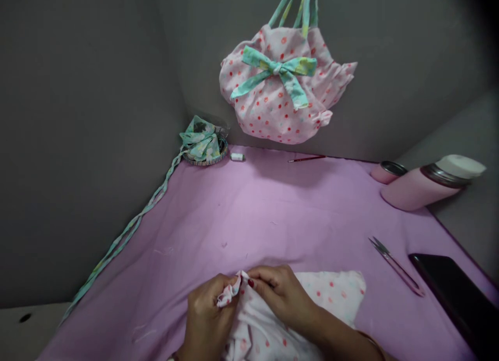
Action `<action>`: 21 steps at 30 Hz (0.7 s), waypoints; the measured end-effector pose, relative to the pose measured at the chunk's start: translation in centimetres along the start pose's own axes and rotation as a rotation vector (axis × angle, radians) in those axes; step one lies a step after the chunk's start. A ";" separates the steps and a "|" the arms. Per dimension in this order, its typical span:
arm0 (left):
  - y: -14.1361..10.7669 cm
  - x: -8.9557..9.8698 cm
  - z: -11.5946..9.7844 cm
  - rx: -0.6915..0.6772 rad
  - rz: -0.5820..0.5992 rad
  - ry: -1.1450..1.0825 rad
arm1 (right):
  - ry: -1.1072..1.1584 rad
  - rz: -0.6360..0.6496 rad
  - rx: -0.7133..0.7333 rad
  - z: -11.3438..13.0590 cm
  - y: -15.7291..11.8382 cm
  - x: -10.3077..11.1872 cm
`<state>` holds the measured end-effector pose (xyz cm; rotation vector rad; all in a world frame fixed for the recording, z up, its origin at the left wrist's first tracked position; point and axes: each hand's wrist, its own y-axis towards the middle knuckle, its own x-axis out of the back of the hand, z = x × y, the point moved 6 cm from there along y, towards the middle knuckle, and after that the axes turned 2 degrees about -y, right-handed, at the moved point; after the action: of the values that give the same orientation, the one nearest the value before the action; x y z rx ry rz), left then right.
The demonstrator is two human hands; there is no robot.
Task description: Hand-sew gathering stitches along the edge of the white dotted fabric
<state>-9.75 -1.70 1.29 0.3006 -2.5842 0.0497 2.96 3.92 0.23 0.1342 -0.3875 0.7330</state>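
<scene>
My left hand [212,309] is closed on a gathered edge of white fabric [268,343] printed with red and pink dots. Beside it, my right hand [278,293] pinches the same edge between thumb and fingers, the two hands almost touching. The cloth bunches below both hands, and a flatter part spreads to the right under my right forearm. Whether a needle sits between the fingers cannot be made out. Thread snips [395,265] with pink handles lie to the right of the fabric.
A purple cloth [187,221] covers the table. At right are a black phone [452,293], a pink bottle [424,184] and its cup [385,171]. A thread spool [237,157], a basket [206,161] with green fabric and a thin red tool [306,158] lie behind. A dotted bag [268,111] hangs above.
</scene>
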 end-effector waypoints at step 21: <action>0.7 -0.9 2.3 0.334 0.089 -0.388 | -0.026 -0.060 -0.009 0.2 0.0 0.5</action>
<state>-10.32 -1.01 -1.07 0.3435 -2.9697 0.5042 3.26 4.21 0.60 0.1465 -0.4101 0.6713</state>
